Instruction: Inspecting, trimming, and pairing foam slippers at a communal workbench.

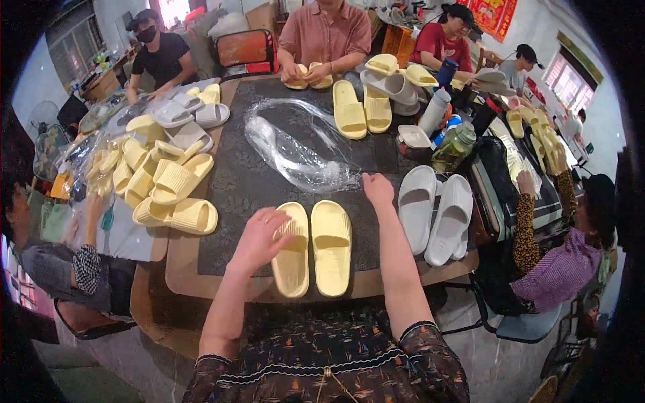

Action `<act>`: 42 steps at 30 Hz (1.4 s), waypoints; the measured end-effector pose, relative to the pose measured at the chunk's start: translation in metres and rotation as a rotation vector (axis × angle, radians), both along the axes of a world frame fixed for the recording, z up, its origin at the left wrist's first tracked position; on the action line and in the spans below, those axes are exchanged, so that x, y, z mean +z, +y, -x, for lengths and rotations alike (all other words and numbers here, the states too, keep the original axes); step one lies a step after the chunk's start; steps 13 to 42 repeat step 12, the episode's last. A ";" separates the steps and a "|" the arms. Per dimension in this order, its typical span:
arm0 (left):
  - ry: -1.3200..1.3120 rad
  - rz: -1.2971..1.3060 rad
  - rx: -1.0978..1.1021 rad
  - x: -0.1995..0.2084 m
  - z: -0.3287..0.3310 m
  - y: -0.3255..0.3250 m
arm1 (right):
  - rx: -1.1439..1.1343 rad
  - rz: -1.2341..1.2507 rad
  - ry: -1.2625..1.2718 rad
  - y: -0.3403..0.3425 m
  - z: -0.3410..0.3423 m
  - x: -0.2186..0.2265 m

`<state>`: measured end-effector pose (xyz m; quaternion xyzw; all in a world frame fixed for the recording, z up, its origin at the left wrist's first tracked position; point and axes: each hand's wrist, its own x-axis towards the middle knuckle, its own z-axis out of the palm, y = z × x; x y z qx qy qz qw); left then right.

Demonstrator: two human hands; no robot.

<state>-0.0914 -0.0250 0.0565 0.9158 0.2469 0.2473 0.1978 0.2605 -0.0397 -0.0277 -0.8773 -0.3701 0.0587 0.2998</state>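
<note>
A pair of pale yellow slide slippers lies before me, the left slipper (291,269) and the right slipper (332,262) side by side with their toes pointing away. My left hand (261,236) is over the left slipper's outer edge, its fingers loosely apart and nothing in them. Farther out, my right hand (379,191) is closed at the near right edge of a clear plastic bag (295,151); its fingertips pinch the film there. Crumpled and shiny, the bag spreads over the dark table mat (232,201).
Yellow slippers (178,178) are heaped at the left. White-grey slippers (418,208) stand right of my right arm, below bottles (458,144) and a food box (414,138). Across the table a person (324,40) handles yellow slippers; other people sit on both sides.
</note>
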 end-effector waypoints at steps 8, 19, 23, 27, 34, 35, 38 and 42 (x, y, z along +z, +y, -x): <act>0.119 0.053 0.038 -0.079 -0.070 0.086 | -0.170 0.220 0.041 0.027 -0.006 0.003; 0.170 0.267 0.084 -0.091 -0.074 0.091 | -0.176 0.273 0.004 0.030 -0.014 -0.005; 0.170 0.267 0.084 -0.091 -0.074 0.091 | -0.176 0.273 0.004 0.030 -0.014 -0.005; 0.170 0.267 0.084 -0.091 -0.074 0.091 | -0.176 0.273 0.004 0.030 -0.014 -0.005; 0.170 0.267 0.084 -0.091 -0.074 0.091 | -0.176 0.273 0.004 0.030 -0.014 -0.005; 0.170 0.267 0.084 -0.091 -0.074 0.091 | -0.176 0.273 0.004 0.030 -0.014 -0.005; 0.170 0.267 0.084 -0.091 -0.074 0.091 | -0.176 0.273 0.004 0.030 -0.014 -0.005; 0.170 0.267 0.084 -0.091 -0.074 0.091 | -0.176 0.273 0.004 0.030 -0.014 -0.005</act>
